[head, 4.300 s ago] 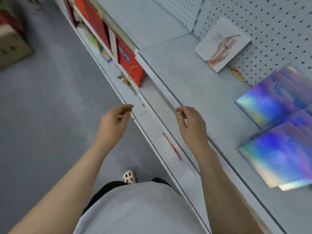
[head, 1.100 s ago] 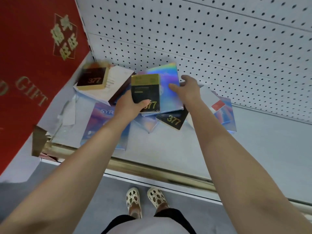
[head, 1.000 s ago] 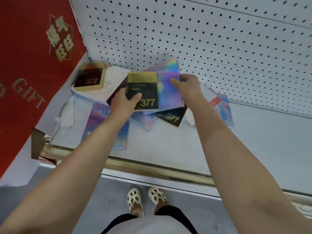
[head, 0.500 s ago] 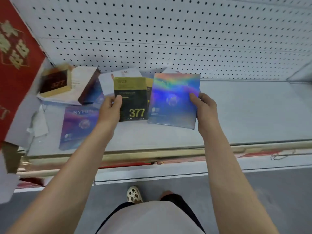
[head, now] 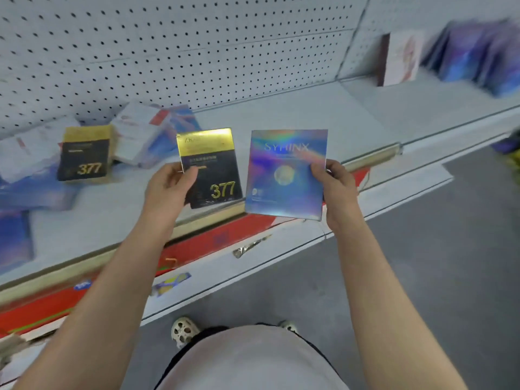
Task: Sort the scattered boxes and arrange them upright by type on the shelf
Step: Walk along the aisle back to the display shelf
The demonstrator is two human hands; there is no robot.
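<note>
My left hand (head: 168,187) grips a black and gold box marked 377 (head: 213,167) by its left edge. My right hand (head: 336,187) grips a holographic blue box marked SYHINX (head: 284,175) by its right edge. Both boxes are held upright, side by side, above the front edge of the shelf (head: 281,119). At the left of the shelf lies a scattered pile: another black 377 box (head: 84,154), white boxes (head: 140,136) and blurred blue holographic boxes (head: 28,192).
At the far right of the shelf a white box (head: 401,60) and several holographic boxes (head: 475,49) stand upright against the pegboard back wall (head: 197,52). A lower shelf with red boxes (head: 211,240) juts out below. Grey floor lies to the right.
Both hands picked up a box each from the pile, lifted them and carried them rightward and toward me. The view has swung to the right along the shelf.
</note>
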